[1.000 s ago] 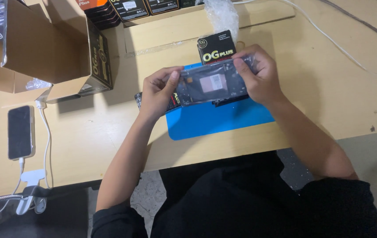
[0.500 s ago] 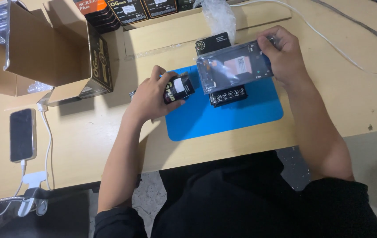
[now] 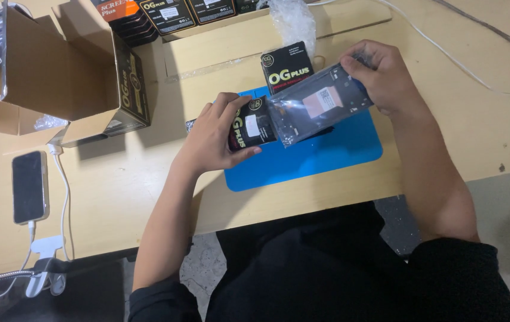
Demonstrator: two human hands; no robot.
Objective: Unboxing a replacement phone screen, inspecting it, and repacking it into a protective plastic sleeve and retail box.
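Note:
My left hand [image 3: 213,134] grips a small black product box [image 3: 250,125] by its left end, just above the blue mat [image 3: 326,156]. My right hand [image 3: 383,74] holds the far end of a clear plastic bag [image 3: 320,104] with a dark flat phone part and a pinkish label inside. The bag's near end meets the open end of the box. A second black box [image 3: 288,70] stands upright behind them.
An open cardboard carton [image 3: 58,71] sits at the left, with more black boxes [image 3: 171,13] along the back. A phone [image 3: 29,186] lies on a white charging cable [image 3: 61,197] at the far left. A thin white cable [image 3: 458,59] crosses the right side.
My left hand has taken the small black box and turned it toward the bag. My right hand has lowered the bag so its end meets the box.

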